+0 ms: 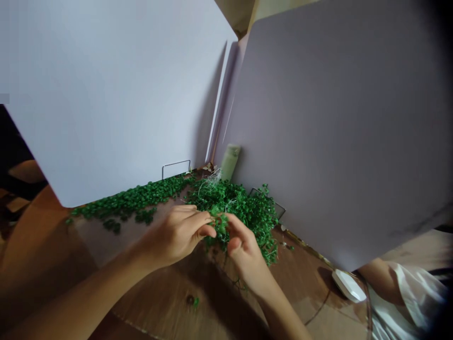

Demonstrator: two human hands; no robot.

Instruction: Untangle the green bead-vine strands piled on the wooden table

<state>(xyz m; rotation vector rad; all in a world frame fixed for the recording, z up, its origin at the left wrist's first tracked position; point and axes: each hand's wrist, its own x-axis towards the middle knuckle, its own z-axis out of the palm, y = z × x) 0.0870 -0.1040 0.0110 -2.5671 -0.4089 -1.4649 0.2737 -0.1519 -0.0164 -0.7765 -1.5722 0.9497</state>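
My left hand (186, 231) is closed, thumb and fingertips pinching the thin end of a light green sprig (220, 221). From the other side my right hand (244, 243) grips the same sprig with curled fingers, though its exact contact is partly hidden. Just behind and under both hands lies a tangled heap of small-leaved greenery (256, 210) with pale threads (210, 182) in it. A long row of leafy green clusters (134, 196) runs to the left along the base of a white panel.
Two large upright panels, a white one (116, 94) and a greyer one (336, 118), meet behind the greenery. A pale green cylinder (230, 163) leans there. A white device like a mouse (348, 285) lies on the wooden table (159, 302), near another person's sleeve (414, 293).
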